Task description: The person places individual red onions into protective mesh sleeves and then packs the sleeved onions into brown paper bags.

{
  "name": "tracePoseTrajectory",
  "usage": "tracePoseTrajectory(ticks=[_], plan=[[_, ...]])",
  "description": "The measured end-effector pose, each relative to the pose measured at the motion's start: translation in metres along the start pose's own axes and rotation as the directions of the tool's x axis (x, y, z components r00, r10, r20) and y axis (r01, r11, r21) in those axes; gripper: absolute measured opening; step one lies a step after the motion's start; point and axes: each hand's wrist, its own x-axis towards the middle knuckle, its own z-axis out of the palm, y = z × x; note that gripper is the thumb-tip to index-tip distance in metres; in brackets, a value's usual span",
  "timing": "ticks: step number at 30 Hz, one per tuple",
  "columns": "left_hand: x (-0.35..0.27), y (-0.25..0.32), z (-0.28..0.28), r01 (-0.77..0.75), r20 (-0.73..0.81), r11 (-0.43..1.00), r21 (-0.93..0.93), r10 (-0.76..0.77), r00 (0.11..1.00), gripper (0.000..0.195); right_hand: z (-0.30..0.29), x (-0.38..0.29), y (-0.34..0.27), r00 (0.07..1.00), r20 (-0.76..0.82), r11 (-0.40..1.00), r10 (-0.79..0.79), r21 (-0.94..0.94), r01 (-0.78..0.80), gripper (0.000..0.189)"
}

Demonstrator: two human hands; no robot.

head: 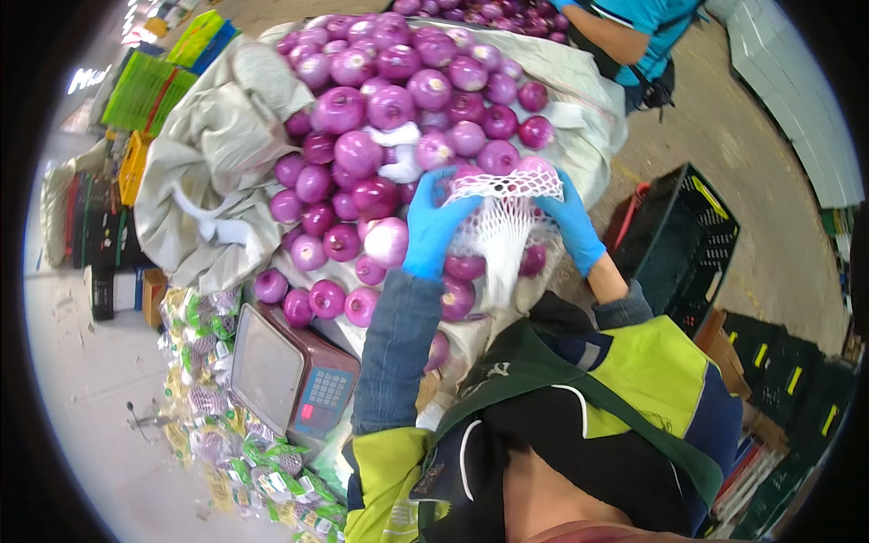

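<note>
My left hand (434, 220), in a blue glove, grips one side of a white mesh net bag (502, 217). On the other side, my right hand (574, 220), gloved in blue too, holds the net's rim. The net is stretched wide between both hands, and its gathered tail hangs toward me. Red onions (536, 167) show at the net's mouth; whether they lie inside it or just behind cannot be told. A large heap of red onions (390, 106) spreads beyond my hands on white woven sacking (224, 122). A piece of white netting (400, 156) lies among the onions.
A digital scale (292, 373) stands at the left, near packed net bags (271, 468) with green labels. A black plastic crate (669, 251) is at my right. Another person (631, 41) in blue works beyond the heap. Green crates (149, 91) are stacked at the far left.
</note>
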Motion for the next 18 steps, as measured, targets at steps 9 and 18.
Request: tracePoseTrajectory(ticks=[9, 18], plan=[[-0.156, -0.037, -0.121, -0.221, -0.014, 0.954, 0.201, 0.229, 0.973, 0.043, 0.141, -0.031, 0.058, 0.432, 0.894, 0.772, -0.119, -0.191, 0.606, 0.058], [-0.306, -0.092, -0.289, -0.436, -0.678, 0.748, -0.501, -0.026, 0.735, 0.038, 0.414, -0.132, 0.091, -0.061, 0.939, 0.793, -0.338, 0.319, 0.519, 0.040]])
